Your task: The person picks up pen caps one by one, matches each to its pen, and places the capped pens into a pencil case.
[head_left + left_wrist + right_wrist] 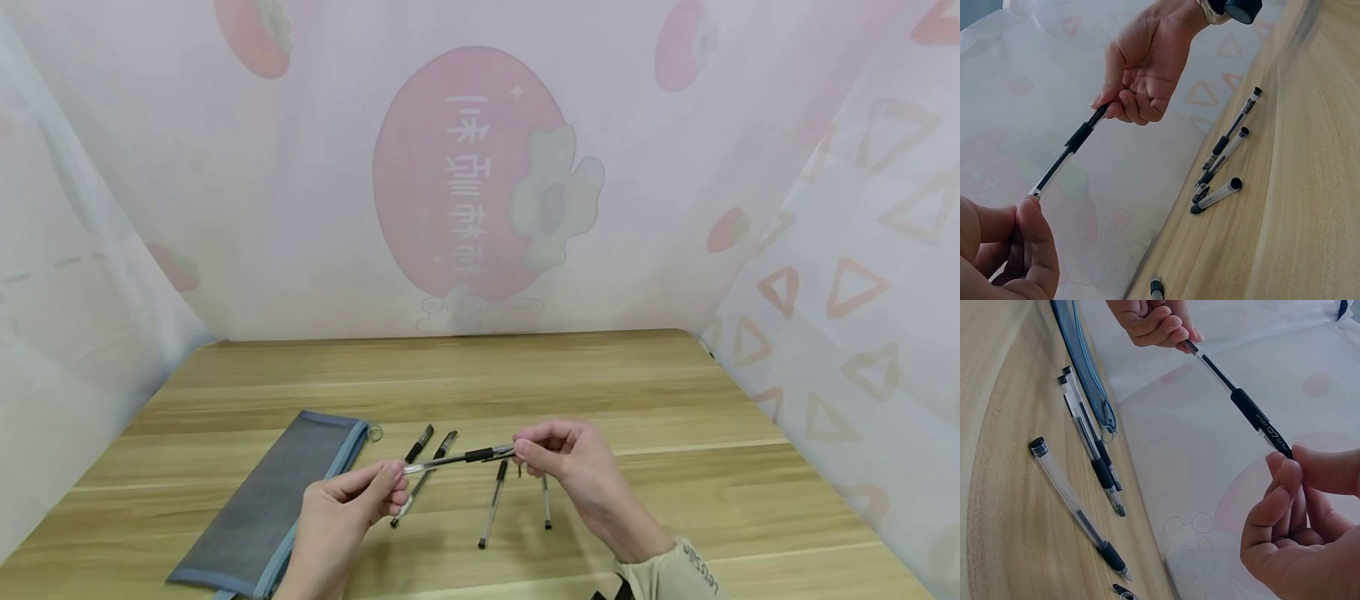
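Observation:
A clear gel pen with a black grip (478, 456) is held slantwise above the table between both hands. My left hand (347, 510) pinches its clear rear end between thumb and fingers. My right hand (583, 477) pinches the other end, by the black clip, which carries white lettering in the right wrist view; the fingertips hide the very tip. Beneath and behind the hands lie several similar pens: a pair (1090, 439) side by side near the pencil case, an uncapped-looking pen (492, 504) in the middle, and another pen (547, 503) below the right hand.
A flat grey zip pencil case (262, 500) with blue edges and a metal ring (376, 432) lies left of the pens, partly behind the left hand. The wood-grain table (660, 400) is bounded by printed cloth (315, 208) at the back and sides.

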`<state>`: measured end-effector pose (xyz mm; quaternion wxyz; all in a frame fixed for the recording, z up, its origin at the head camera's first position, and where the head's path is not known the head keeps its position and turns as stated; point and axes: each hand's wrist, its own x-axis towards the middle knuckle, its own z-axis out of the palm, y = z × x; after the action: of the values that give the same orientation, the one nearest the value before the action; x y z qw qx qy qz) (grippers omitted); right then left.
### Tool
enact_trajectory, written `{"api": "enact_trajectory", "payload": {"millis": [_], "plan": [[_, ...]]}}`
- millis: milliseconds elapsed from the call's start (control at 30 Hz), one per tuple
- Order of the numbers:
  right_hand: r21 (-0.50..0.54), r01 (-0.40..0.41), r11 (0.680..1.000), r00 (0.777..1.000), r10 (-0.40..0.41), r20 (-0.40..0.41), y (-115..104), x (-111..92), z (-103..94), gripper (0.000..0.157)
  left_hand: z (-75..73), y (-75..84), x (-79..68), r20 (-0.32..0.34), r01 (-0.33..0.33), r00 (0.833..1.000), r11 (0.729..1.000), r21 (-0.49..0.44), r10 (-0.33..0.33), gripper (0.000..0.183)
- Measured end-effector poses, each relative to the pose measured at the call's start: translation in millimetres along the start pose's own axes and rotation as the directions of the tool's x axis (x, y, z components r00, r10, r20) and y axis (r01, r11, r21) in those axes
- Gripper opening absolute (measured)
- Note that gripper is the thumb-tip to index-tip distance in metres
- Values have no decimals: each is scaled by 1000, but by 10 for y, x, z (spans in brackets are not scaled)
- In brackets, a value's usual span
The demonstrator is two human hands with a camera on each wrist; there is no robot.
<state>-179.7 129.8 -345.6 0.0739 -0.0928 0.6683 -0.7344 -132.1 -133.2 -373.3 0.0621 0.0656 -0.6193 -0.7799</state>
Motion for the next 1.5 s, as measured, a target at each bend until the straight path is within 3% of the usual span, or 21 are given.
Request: {"api": "enact_trajectory", "payload": {"millis": [633,1500], "plan": [[-39,-9,999,1000,9,12,7,-11,-1,19,-6,-11,-9,5,-16,1000,1000,16,16,29],[-86,33,996,999,-33,1,52,-3,58,14,-11,-17,-23,-27,77,997,997,12,-76,26]]}}
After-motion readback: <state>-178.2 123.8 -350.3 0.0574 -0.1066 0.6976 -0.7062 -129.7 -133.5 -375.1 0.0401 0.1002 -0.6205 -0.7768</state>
